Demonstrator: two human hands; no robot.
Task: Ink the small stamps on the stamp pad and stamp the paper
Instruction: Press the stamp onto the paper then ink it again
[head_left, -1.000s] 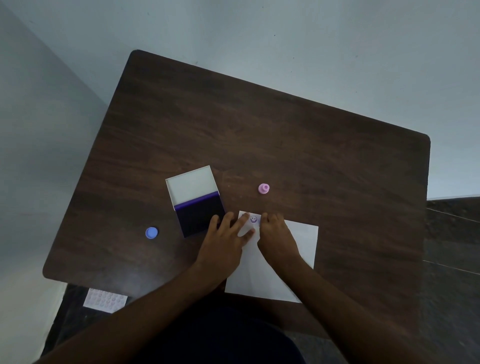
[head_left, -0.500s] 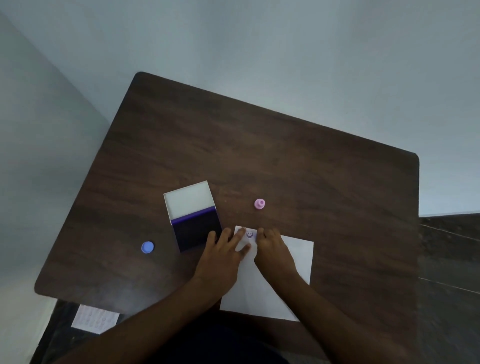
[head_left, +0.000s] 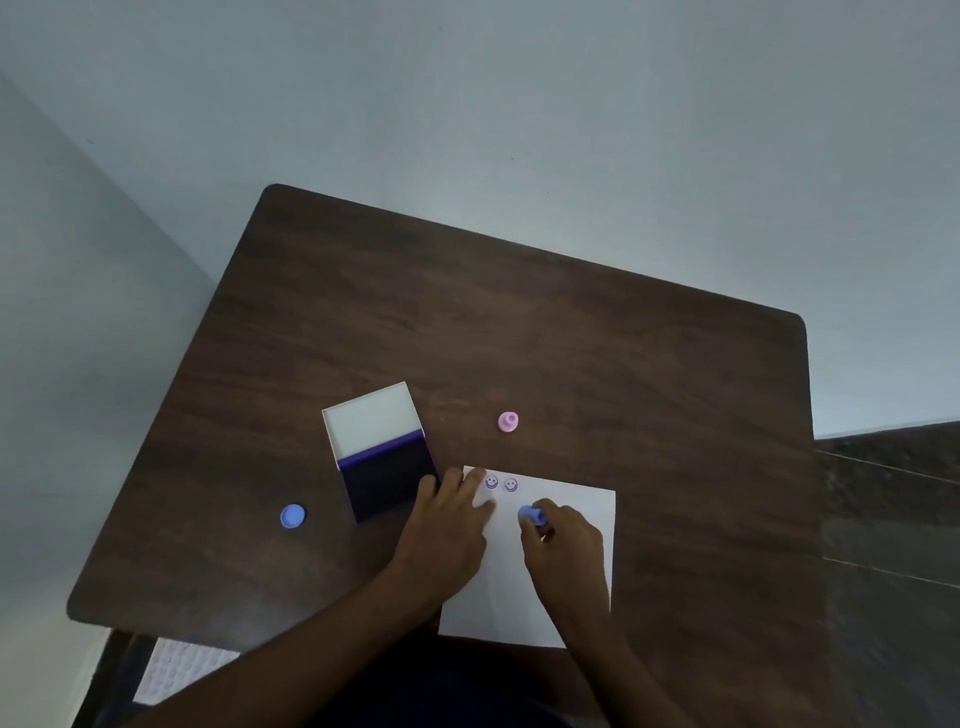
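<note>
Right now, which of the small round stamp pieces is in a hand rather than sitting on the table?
The blue stamp, pinched in the right hand over the paper. The pink stamp and the blue round piece left of the stamp pad lie untouched on the table.

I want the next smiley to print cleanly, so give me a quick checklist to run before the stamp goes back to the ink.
1. Paper held down: ok, the left hand lies flat on its left edge.
2. Stamp gripped: ok, the right hand pinches the blue stamp above the sheet.
3. Stamp pad open and reachable: ok, lid folded back, just left of the paper.
4. Free space to print: ok, only two smiley prints sit near the top left corner.
5. Ink left on the stamp face: cannot tell, the face is hidden.
6. Pink stamp clear of the path: ok, beyond the paper.
</note>
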